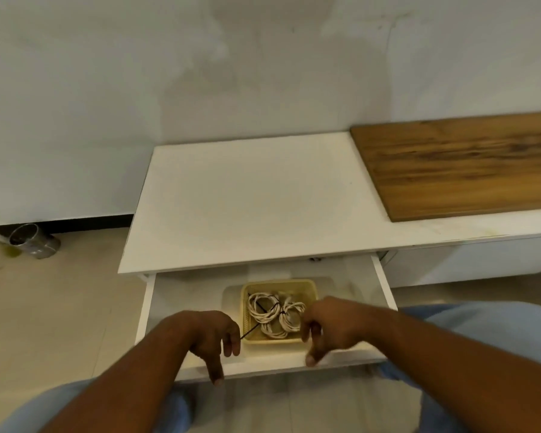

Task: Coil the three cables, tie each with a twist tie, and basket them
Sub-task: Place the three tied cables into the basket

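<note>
Take the basket (310, 287) as your landmark. It is pale yellow and roughly square, and it stands in the open drawer (181, 295) under the white counter (247, 198), its sides square to the drawer front. In it lie the three cables (275, 317), all white, each wound into a flat coil. One coil lies at the basket's far left, an oval whose long axis runs from far left to near right. A second lies at the basket's right side, and the third lies against its near wall. Dark twist ties (277, 306) cross the coils near the middle of the basket. One loose dark strand slants out from the middle over the basket's near-left corner, its free end pointing at the fingers of your left hand

Your left hand (211, 334) hangs just left of the basket, relaxed, its fingers fairly straight and pointing down at the drawer front, the forefinger lowest. Whether the strand's tip touches it you cannot tell. Your right hand (331, 325) is just right of the basket, over its near-right corner, with fingers bent downward at the drawer's front lip. It is blurred, so you cannot tell whether it grips the lip

Well right of the basket a wooden board (459, 167) lies on the counter, and far to the basket's left a metal can (33, 242) lies on the floor (60, 307)
</note>
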